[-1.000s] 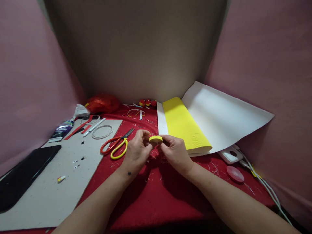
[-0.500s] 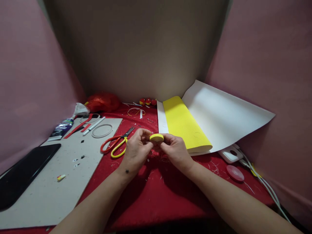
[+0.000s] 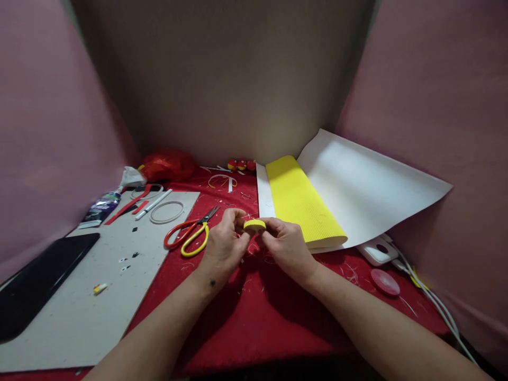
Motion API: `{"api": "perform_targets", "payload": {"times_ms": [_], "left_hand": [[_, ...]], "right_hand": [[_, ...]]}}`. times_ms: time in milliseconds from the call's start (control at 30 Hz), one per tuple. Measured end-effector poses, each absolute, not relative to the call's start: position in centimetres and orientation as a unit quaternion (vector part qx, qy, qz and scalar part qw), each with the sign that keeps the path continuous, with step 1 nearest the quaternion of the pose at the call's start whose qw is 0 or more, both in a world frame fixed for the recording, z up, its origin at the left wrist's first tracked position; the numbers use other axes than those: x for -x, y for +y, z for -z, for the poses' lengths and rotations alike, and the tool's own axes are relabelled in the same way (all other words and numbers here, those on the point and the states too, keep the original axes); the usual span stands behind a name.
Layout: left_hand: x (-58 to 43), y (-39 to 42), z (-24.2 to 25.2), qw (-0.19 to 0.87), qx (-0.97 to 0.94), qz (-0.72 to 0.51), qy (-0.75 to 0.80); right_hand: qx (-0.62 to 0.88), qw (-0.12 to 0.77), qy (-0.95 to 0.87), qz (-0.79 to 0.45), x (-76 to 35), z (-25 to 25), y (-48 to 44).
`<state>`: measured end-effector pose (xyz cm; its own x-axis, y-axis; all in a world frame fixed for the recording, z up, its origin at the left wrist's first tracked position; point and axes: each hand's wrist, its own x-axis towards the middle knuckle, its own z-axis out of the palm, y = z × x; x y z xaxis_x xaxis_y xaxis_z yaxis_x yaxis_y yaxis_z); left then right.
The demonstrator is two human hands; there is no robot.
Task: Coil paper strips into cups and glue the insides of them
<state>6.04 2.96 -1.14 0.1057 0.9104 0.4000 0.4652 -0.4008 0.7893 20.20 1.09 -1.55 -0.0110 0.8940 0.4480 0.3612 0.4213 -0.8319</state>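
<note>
Between both hands is a small round yellow coil of corrugated paper (image 3: pixel 254 225), ridged along its edge. My left hand (image 3: pixel 227 238) pinches its left side with thumb and fingers. On the right side, my right hand (image 3: pixel 283 238) grips it in the same way. Both hands hover over the red cloth (image 3: pixel 254 338). Just left of my left hand lie scissors (image 3: pixel 194 233) with one red and one yellow handle, blades partly apart. Beyond my right hand, a yellow corrugated sheet (image 3: pixel 301 206) rests folded over on a large white sheet (image 3: pixel 365 190).
At left, a grey board (image 3: pixel 119 317) carries a black phone-like slab (image 3: pixel 43 280), a glue tube (image 3: pixel 101 209), a white pen (image 3: pixel 154 205) and rings. Behind are a red bag (image 3: pixel 169 165) and small red-yellow figures (image 3: pixel 241 165). A white device (image 3: pixel 377 251) with cables sits right.
The yellow coil has tipped slightly, showing more of its ridged edge. Both hands keep their hold on it and have hardly moved; the view has shifted a little.
</note>
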Motion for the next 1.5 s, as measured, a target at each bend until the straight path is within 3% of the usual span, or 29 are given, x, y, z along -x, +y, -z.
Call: {"api": "perform_targets", "payload": {"times_ms": [200, 300, 500, 667, 833, 1000, 1133, 1300, 1500], "left_hand": [[-6.19, 2.9, 1.11, 0.348, -0.657, -0.472, 0.475], [-6.19, 2.9, 1.09, 0.315, -0.673, -0.47, 0.476], [-6.21, 2.83, 1.04, 0.363, -0.657, -0.466, 0.469], [-6.3, 2.73, 1.04, 0.244, -0.711, -0.447, 0.485], [-6.23, 2.75, 1.11, 0.31, -0.686, -0.428, 0.5], [-6.21, 2.65, 0.94, 0.25, -0.712, -0.419, 0.505], [-6.17, 2.72, 0.99, 0.337, -0.678, -0.413, 0.506], [-6.16, 2.66, 0.91, 0.241, -0.72, -0.411, 0.505], [-5.99, 2.64, 0.81, 0.237, -0.714, -0.414, 0.512]], "right_hand": [[0.46, 0.52, -0.673, -0.255, -20.11, 1.28, 0.8], [0.477, 0.513, -0.682, -0.209, -20.09, 1.09, 0.77], [0.452, 0.519, -0.659, -0.302, -20.19, 1.23, 1.0], [0.488, 0.497, -0.68, -0.228, -20.29, 1.11, 0.92], [0.475, 0.498, -0.663, -0.294, -20.34, 1.15, 1.02], [0.483, 0.492, -0.682, -0.244, -20.37, 1.25, 1.05], [0.474, 0.483, -0.681, -0.278, -20.31, 1.2, 0.93], [0.506, 0.46, -0.704, -0.189, -20.35, 0.92, 0.82], [0.489, 0.47, -0.695, -0.24, -20.56, 1.22, 1.01]]}}
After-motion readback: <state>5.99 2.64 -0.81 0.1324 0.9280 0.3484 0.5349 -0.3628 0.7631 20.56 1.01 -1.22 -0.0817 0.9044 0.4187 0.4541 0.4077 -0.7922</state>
